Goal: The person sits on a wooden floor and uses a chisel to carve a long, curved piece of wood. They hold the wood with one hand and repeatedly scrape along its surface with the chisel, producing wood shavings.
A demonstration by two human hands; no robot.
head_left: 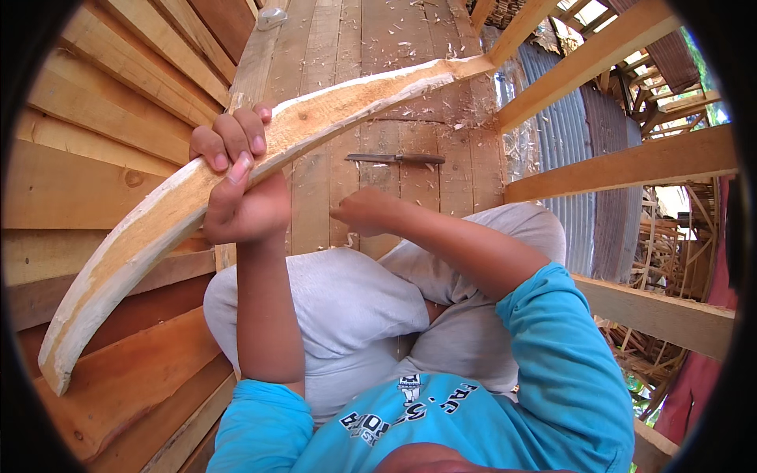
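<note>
We've got our left hand (pixel 236 197) fingers clamped round the curved plank (pixel 197 189), right hand (pixel 364 211) loosely fisted just short of the knife (pixel 394 158).

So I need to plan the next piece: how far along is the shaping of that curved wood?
Done, by the look of it: the curved wooden piece is pale and bare along its length, and shavings litter the plank floor. In hand: the left hand grips the piece; the right hand is empty near the knee. The knife lies on the floor. Left: the upper edge looks rough and jagged.
</note>
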